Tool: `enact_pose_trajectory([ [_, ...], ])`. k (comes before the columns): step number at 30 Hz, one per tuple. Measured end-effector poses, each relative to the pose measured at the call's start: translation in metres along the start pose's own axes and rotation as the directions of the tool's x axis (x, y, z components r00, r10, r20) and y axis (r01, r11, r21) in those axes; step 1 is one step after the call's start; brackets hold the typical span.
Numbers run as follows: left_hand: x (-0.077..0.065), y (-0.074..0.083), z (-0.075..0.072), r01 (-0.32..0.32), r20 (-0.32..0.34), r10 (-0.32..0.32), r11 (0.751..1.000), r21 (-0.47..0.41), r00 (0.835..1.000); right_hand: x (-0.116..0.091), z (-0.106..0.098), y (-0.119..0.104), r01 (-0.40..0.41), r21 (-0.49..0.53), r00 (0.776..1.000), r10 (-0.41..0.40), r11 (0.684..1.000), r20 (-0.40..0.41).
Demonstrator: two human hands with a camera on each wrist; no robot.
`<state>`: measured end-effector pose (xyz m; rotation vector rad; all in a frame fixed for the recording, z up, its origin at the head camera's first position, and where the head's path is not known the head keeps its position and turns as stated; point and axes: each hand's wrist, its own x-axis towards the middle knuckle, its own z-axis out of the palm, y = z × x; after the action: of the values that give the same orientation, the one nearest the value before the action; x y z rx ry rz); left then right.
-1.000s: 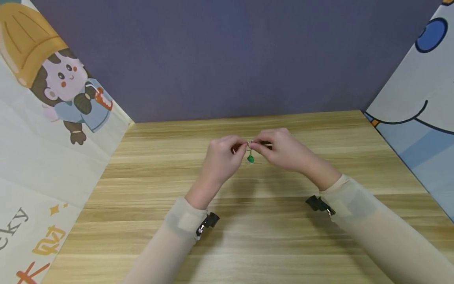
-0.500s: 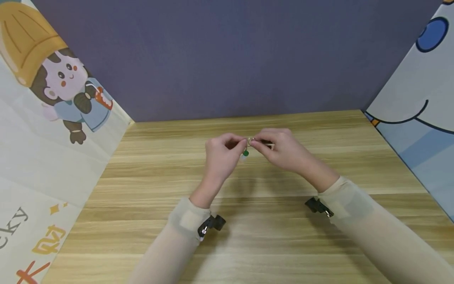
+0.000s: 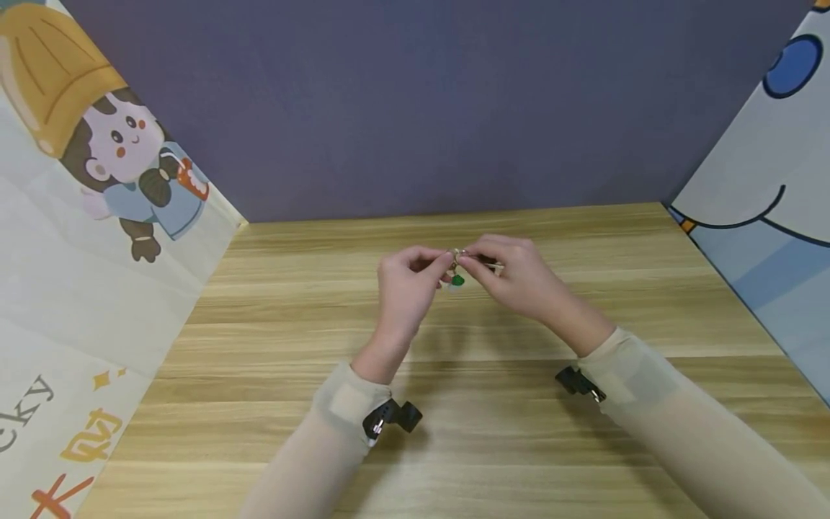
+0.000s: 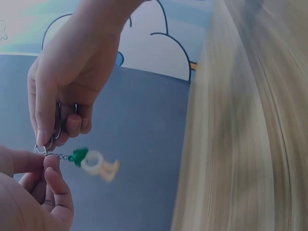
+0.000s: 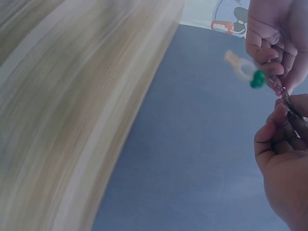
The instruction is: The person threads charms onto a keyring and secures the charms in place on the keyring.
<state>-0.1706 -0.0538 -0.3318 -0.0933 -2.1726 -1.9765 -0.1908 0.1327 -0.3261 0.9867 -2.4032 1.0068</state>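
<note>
Pinched in my left hand [image 3: 407,285], I see from afar, is the chain [image 4: 60,156]; the charm [image 3: 457,280] dangles just right of that hand, above the table [image 3: 480,440]; beyond it, my right hand [image 3: 519,277] grips a metal piece [image 5: 290,107].

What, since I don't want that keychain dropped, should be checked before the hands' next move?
1. Left hand pinching the keychain: ok, near the top of its chain.
2. Right hand gripping the metal piece: ok.
3. Charm hanging clear of the tabletop: ok.
4. Hands close together: ok, nearly meeting.
5. Keychain joined to the metal piece: cannot tell, small and partly covered.
</note>
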Motion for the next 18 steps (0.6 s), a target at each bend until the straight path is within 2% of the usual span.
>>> enact_pose_trajectory([
  [6, 0.0000, -0.0023, 0.0035, 0.024, -0.025, -0.026, 0.998, -0.050, 0.999, -0.0023, 0.0039, 0.0009, 0.026, -0.007, 0.999, -0.026, 1.000, -0.033],
  [9, 0.0006, -0.0030, 0.0032, 0.024, -0.009, -0.024, 1.000, -0.015, 1.000, -0.0037, 0.0056, 0.0018, 0.030, 0.001, 0.999, -0.030, 1.000, -0.040],
  [13, 0.0021, -0.0050, 0.0001, -0.020, 0.101, 0.011, 0.996, 0.089, 0.995, -0.0046, 0.0053, 0.0028, -0.005, 0.023, 1.000, 0.006, 1.000, -0.015],
  [18, 0.0042, -0.0097, -0.0059, -0.060, 0.258, 0.026, 0.990, 0.124, 0.966, -0.0062, -0.0005, 0.0058, -0.055, 0.021, 0.997, 0.054, 0.998, 0.056],
])
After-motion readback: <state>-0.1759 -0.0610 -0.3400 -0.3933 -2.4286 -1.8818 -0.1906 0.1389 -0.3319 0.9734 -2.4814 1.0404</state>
